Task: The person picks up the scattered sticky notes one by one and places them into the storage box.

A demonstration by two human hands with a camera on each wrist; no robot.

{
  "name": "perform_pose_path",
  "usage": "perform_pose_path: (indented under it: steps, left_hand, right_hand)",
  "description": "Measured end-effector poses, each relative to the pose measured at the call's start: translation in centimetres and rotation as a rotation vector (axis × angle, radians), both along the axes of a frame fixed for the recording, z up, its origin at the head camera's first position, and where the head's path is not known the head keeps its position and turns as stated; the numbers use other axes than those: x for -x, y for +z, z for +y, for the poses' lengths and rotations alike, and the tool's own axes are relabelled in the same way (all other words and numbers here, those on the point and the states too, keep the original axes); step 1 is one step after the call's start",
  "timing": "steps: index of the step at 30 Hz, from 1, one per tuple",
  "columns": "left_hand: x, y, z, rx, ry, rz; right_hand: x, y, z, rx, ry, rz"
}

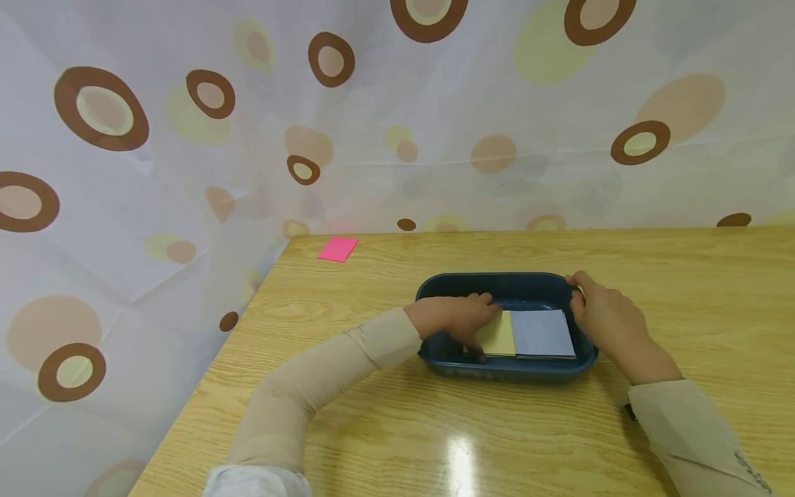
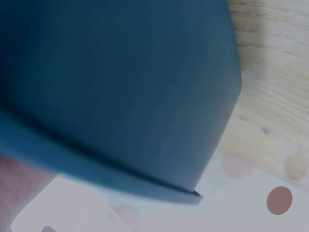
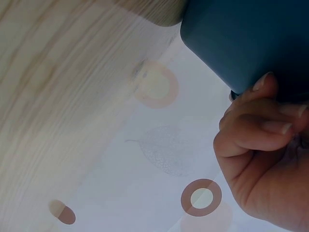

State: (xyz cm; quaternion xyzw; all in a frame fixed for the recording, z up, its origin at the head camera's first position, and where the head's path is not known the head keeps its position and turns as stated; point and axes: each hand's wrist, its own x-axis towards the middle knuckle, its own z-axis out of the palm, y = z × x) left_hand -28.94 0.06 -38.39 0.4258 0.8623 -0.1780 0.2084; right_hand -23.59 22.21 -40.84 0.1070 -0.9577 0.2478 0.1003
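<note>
A dark blue plastic bin (image 1: 509,373) stands on the wooden table, its outer wall filling much of the left wrist view. Inside it, a yellow sticky note pad (image 1: 500,337) lies side by side with a pale blue-grey sticky note pad (image 1: 543,333). My left hand (image 1: 466,319) reaches over the bin's left rim and grips the yellow pad, thumb at its near edge and fingers toward its far edge; the hand covers the pad's left part. At the right end, my right hand (image 1: 611,317) holds the rim, with curled fingers (image 3: 256,133) against the bin's outside in the right wrist view.
A bright pink sticky note (image 1: 338,249) lies at the table's far left corner. Behind and to the left hangs a white sheet (image 1: 373,179) with brown and yellow circles. The wooden table (image 1: 385,428) reaches toward me and off to the right.
</note>
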Motion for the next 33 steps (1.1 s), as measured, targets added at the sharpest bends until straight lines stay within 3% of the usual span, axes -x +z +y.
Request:
perform_pose_path:
  steps: [4, 8, 11, 16, 20, 26, 29, 33]
  left_hand:
    - [0.1, 0.3, -0.5, -0.045, 0.009, -0.009]
    - [0.3, 1.3, -1.5, -0.151, 0.008, -0.061]
    - [0.7, 2.2, -2.8, -0.322, 0.013, -0.153]
    - [2.3, 2.5, -6.2, -0.732, 0.073, -0.282]
    - [3.9, 1.6, -9.2, -1.010, 0.259, -0.218]
    - [6.7, -0.8, -13.1, -1.289, 0.663, 0.054]
    - [8.0, -2.2, -14.9, -1.317, 0.842, 0.160]
    - [9.4, -3.2, -17.3, -1.251, 1.042, 0.229]
  right_hand:
    - [0.0, 0.0, 0.0, -0.004, 0.002, 0.004]
    - [0.0, 0.0, 0.2, -0.006, -0.003, -0.012]
    - [0.0, 0.1, 0.3, -0.004, -0.005, -0.024]
    - [0.0, 0.0, 0.2, 0.003, -0.005, -0.025]
    - [0.2, 0.0, 0.1, 0.001, -0.008, -0.038]
    - [0.2, 0.1, 0.2, 0.001, -0.006, -0.036]
    - [0.1, 0.0, 0.1, 0.003, 0.000, -0.033]
    - [0.1, 0.0, 0.0, 0.001, 0.002, -0.030]
